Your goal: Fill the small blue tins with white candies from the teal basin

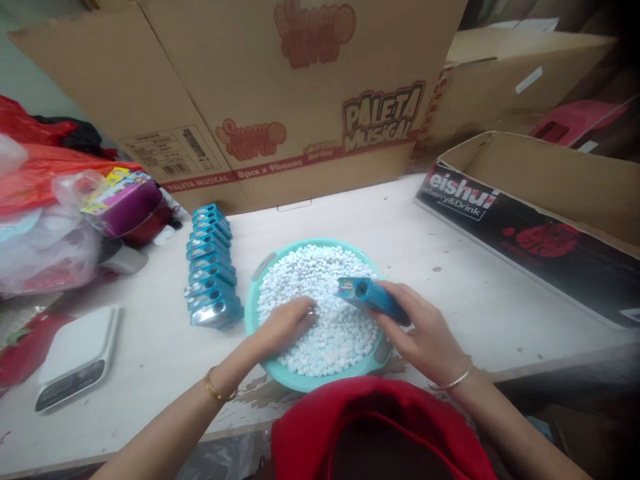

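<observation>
A round turquoise basin (pixel 253 293) on the table is full of small white, candy-like pellets (pixel 325 267). My left hand (pixel 290 323) reaches down into the pellets at the basin's left side. Its fingers are curled together, and whatever they pinch is hidden. My right hand (pixel 417 323) grips a small blue box (pixel 377 297) between thumb and fingers, tilted above the right part of the basin. A dark round hole shows in the end of this box facing left. Left of the basin, several similar blue boxes (pixel 213 267) stand in a close row.
A white digital scale (pixel 80 353) lies at the left. Plastic bags (pixel 45 240) and a purple package (pixel 127 203) crowd the far left. A large cardboard carton (pixel 300 100) stands behind the basin. An open black-printed box (pixel 525 233) sits at the right.
</observation>
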A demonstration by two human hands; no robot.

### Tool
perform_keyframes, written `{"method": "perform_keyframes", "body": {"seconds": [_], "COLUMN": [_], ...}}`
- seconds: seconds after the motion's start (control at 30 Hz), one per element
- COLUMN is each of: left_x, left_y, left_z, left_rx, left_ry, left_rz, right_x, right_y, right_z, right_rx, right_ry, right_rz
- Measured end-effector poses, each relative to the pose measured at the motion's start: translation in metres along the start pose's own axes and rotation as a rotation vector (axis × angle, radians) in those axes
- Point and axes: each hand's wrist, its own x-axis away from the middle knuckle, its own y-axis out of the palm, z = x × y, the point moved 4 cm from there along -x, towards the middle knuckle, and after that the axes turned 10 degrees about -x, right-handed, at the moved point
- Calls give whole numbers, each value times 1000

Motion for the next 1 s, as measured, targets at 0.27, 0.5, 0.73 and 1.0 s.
{"method": "perform_keyframes", "body": {"seconds": [0.27, 0.5, 0.73, 1.0], "left_x": [34, 42, 26, 23], "left_y": [-73, -137, -176, -194], "left_z": [-16, 17, 62, 101], "left_rx": [131, -29, -389, -772], "left_ry": [38, 165, 296, 328], "left_rz": [46, 29, -116, -89], "right_x": [-2, -5, -3, 1], "right_y": [-16, 5, 24, 32], "right_z": [-5, -5, -1, 8], "right_rx": [91, -37, -143, -228], "right_ry": [51, -35, -66, -56], "right_rz": [-66, -76, -28, 33]}}
